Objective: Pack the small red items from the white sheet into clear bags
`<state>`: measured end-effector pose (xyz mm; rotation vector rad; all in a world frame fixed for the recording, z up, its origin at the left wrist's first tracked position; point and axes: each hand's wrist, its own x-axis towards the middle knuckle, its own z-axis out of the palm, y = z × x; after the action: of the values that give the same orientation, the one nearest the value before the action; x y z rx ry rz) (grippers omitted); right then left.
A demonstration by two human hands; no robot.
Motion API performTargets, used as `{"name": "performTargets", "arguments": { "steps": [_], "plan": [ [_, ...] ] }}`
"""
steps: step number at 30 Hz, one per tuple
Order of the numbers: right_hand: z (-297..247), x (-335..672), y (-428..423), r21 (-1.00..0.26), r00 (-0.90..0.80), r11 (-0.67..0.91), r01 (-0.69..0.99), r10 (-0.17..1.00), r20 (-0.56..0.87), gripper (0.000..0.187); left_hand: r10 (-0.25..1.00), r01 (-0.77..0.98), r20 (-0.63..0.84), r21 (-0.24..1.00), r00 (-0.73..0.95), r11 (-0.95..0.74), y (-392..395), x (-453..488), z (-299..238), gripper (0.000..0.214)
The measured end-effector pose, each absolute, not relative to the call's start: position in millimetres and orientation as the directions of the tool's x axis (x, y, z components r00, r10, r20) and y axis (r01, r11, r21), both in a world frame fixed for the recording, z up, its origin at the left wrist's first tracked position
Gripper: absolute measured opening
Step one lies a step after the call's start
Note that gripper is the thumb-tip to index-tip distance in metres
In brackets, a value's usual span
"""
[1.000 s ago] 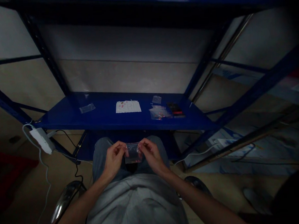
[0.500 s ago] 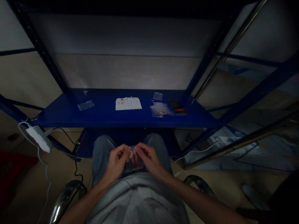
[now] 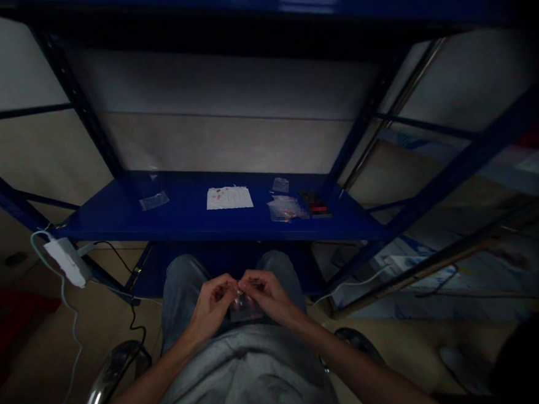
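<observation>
Two hands meet above the lap in the head view: the left hand (image 3: 211, 304) and the right hand (image 3: 269, 297) curl inward, close together, each pinching the top edge of a small clear plastic bag (image 3: 245, 308). The bag hangs at six o'clock from the pinch, just over the person's jeans (image 3: 182, 288). Its mouth seems to point toward twelve o'clock, and its long axis looks to run side to side, though the fingers hide part of it. Whatever it holds is too dim to tell. The step in hand looks like working at that top edge, and the next move calls for an even, steady pinch. At twelve o'clock from the hands, a blue steel shelf (image 3: 114, 222) carries a marked white paper sheet (image 3: 229, 198). A loose clear bag (image 3: 154, 201) lies toward eleven o'clock, and a bundle of clear bags (image 3: 283, 209) toward one o'clock. A white power strip (image 3: 66, 262) hangs toward nine o'clock.
</observation>
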<state>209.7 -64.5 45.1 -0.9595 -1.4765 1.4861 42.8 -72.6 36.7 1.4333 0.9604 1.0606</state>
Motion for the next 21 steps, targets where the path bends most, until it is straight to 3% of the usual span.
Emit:
{"name": "performTargets", "arguments": {
  "steps": [6,10,12,14,17,21],
  "plan": [
    [58.2,226.3,-55.5,-0.997,-0.295,-0.004,-0.071,0.955,0.017,0.035,0.960,0.041,0.153,0.985,0.236,-0.167,-67.7,36.9,41.8,0.031],
    [81.6,278.5,-3.6,-0.981,0.040,0.190,-0.042,0.981,0.189,0.034,0.979,0.032,0.141,0.989,0.149,-0.148,-52.1,24.8,36.8,0.030],
    [92.8,312.1,41.6,-0.958,0.211,0.275,0.083,0.935,0.286,0.034,0.973,0.064,0.138,0.986,0.186,-0.152,-42.8,22.8,33.9,0.031],
    [97.6,340.5,90.3,-0.926,0.269,0.302,0.227,0.894,0.358,0.033,0.956,0.127,0.119,0.979,0.267,-0.157,-35.9,25.2,32.4,0.031],
    [89.6,364.7,149.9,-0.818,0.236,0.242,0.522,0.880,0.411,0.027,0.915,0.266,0.086,0.942,0.395,-0.204,-33.6,31.7,31.9,0.029],
    [70.0,368.5,185.1,-0.602,0.147,0.166,0.781,0.888,0.435,0.022,0.856,0.459,0.055,0.825,0.513,-0.328,-42.7,34.4,32.5,0.029]
  ]
}}
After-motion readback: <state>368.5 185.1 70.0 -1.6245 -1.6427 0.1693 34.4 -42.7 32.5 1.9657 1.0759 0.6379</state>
